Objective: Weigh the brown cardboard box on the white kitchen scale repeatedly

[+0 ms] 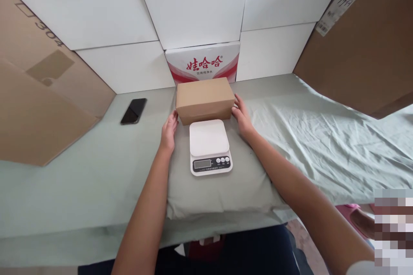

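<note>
— Cardboard, plain brown: the small box [204, 99] sits at the far end of the green cushion [222, 193], just behind the white kitchen scale [209, 146], its front lower edge right at the scale's platform. That is the head view, the only one there is.

— And the hands?

— The left hand [168, 131] lies flat against the box's left end, fingers stretched forward, thumb side up. The right hand [242, 116] presses the right end the same way. Both are spread wide, palms facing each other, with the box clamped between them rather than wrapped by curled fingers. Whether it is lifted off the cushion or resting on it cannot be told from this angle.

— How would a person handle this well?

— Likely by keeping even pressure from both palms so the box stays level, and by holding it low on the ends, where the card is stiff. The cushion is soft, so the scale could tip if nudged; the wrists pass close beside it.

— What else is around?

— A dark phone [134, 111] lies on the green sheet [322, 137] well to the left. A red-and-white printed carton [203, 62] stands against the white panels behind the box, and large brown cardboard sheets [41, 107] lean at either side.
</note>
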